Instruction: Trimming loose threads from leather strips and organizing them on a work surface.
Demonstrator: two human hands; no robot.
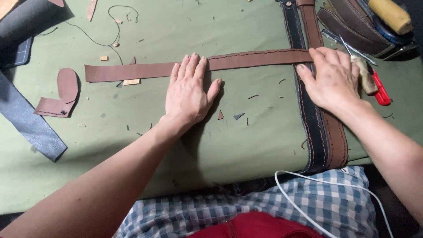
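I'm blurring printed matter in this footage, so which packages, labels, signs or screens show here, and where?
None in view: no package, label, sign or screen.
What lies on the green cloth is bare leather and tools: a long brown leather strap under the left hand, black and brown stitched straps under the right hand, and a red-handled tool at right.

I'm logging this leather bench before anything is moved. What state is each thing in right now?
Left hand: flat, fingers spread, pressing the brown leather strap.
Right hand: flat on the strap's right end.
Brown leather strap: lying flat, stretched across the green mat.
Black and brown belts: lying side by side, under the strap.
Red-handled tool: lying unheld.
Grey leather strip: flat, untouched.
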